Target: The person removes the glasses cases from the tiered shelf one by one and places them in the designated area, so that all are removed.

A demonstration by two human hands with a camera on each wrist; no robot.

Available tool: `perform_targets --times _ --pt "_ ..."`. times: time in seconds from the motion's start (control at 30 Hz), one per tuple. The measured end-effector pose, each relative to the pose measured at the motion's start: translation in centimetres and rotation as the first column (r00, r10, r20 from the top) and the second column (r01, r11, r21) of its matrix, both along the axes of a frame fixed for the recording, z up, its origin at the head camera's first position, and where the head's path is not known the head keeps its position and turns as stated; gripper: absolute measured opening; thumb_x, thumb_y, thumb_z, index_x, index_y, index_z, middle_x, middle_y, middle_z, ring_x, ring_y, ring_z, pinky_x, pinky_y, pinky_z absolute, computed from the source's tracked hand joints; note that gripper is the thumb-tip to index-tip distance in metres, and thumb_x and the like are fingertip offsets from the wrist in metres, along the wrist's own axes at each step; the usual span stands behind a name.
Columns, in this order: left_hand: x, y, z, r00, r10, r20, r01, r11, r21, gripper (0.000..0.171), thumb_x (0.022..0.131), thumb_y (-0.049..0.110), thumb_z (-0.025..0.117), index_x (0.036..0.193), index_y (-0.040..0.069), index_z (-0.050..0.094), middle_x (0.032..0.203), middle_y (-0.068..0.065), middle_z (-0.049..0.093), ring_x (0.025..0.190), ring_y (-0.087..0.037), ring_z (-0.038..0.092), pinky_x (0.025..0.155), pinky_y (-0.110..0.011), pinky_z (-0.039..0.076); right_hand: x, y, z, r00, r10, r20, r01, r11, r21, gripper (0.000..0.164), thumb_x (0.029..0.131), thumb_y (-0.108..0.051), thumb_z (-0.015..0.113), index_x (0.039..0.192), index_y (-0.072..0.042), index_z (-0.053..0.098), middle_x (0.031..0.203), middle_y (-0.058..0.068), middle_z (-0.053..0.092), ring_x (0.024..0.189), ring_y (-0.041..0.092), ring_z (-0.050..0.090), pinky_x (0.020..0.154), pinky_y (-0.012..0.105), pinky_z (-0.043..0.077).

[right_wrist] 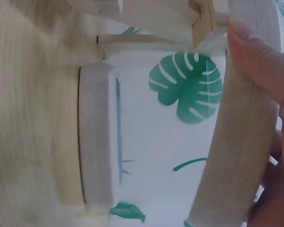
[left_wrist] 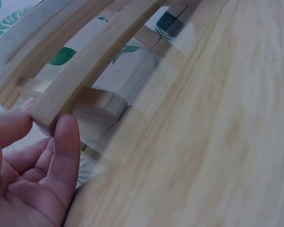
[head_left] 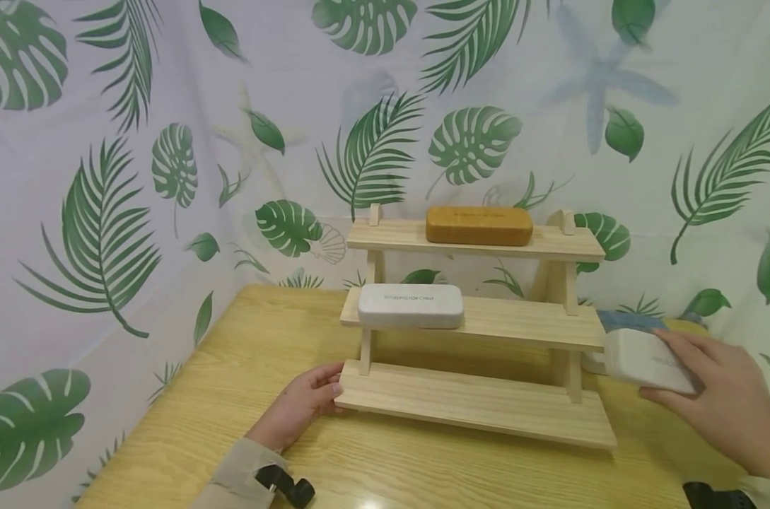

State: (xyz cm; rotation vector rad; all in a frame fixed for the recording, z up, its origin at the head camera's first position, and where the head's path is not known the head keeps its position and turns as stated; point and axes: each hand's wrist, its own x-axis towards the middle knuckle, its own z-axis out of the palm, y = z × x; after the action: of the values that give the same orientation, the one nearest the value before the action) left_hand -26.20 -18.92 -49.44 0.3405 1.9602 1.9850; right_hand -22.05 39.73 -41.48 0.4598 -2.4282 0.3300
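A three-tier wooden display stand [head_left: 474, 403] stands on the table. At the left end of its bottom board, my left hand [head_left: 298, 403] pinches the edge between thumb and finger, as the left wrist view shows up close. My right hand [head_left: 725, 396] grips a whitish glasses case [head_left: 648, 362] just off the stand's right side, above the table; in the right wrist view the case [right_wrist: 244, 127] appears side-on. An orange-brown glasses case [head_left: 479, 227] lies on the top board. Another white glasses case [head_left: 410, 307] with printed lettering sits at the left of the middle board.
On the table behind the held case lies a further pale case [right_wrist: 98, 137], with a blue item [head_left: 633, 320] beside it. A leaf-patterned cloth [head_left: 264, 106] hangs behind and to the left of the wooden table [head_left: 232, 353].
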Motion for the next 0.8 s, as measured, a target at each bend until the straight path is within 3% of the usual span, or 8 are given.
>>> perform_targets --times 0.17,0.5,0.7,0.8 --pt "-0.2 -0.1 -0.1 1.000 -0.013 -0.013 0.013 1.000 -0.003 0.062 0.106 0.019 0.057 0.155 -0.005 0.030 0.148 -0.024 0.046 0.121 -0.026 0.057 0.092 -0.037 0.054 0.0 1.3 -1.1 0.998 -0.046 0.036 0.046 0.999 -0.017 0.100 0.056 -0.024 0.097 0.143 -0.001 0.053 0.123 0.030 0.054 0.100 0.052 0.050 0.079 0.066 0.037" --pt "-0.4 -0.4 -0.3 1.000 -0.007 -0.015 0.006 1.000 -0.015 0.062 0.105 0.021 0.058 0.155 -0.003 0.032 0.146 -0.022 0.049 0.121 -0.027 0.058 0.092 -0.038 0.054 -1.5 2.1 -4.9 0.974 -0.111 0.198 0.096 0.992 0.086 0.097 0.073 -0.036 0.091 0.152 -0.004 0.044 0.128 0.031 0.052 0.111 0.053 0.048 0.086 0.069 0.037" --pt "-0.3 -0.3 -0.2 1.000 -0.013 -0.016 0.013 1.000 -0.005 0.061 0.105 0.019 0.058 0.155 -0.005 0.032 0.147 -0.024 0.048 0.121 -0.028 0.058 0.092 -0.038 0.054 -2.2 1.8 -5.5 0.928 -0.147 0.342 0.101 0.984 0.149 0.097 0.078 -0.049 0.085 0.153 -0.004 0.041 0.134 0.031 0.049 0.117 0.054 0.045 0.085 0.072 0.036" --pt "-0.3 -0.3 -0.3 1.000 -0.013 -0.015 0.013 1.000 -0.001 0.059 0.106 0.018 0.057 0.155 -0.005 0.033 0.146 -0.023 0.049 0.120 -0.028 0.059 0.092 -0.038 0.054 -2.4 1.8 -5.7 0.889 -0.154 0.431 0.100 0.985 0.144 0.100 0.079 -0.054 0.082 0.155 -0.005 0.039 0.138 0.032 0.046 0.119 0.056 0.043 0.089 0.073 0.035"
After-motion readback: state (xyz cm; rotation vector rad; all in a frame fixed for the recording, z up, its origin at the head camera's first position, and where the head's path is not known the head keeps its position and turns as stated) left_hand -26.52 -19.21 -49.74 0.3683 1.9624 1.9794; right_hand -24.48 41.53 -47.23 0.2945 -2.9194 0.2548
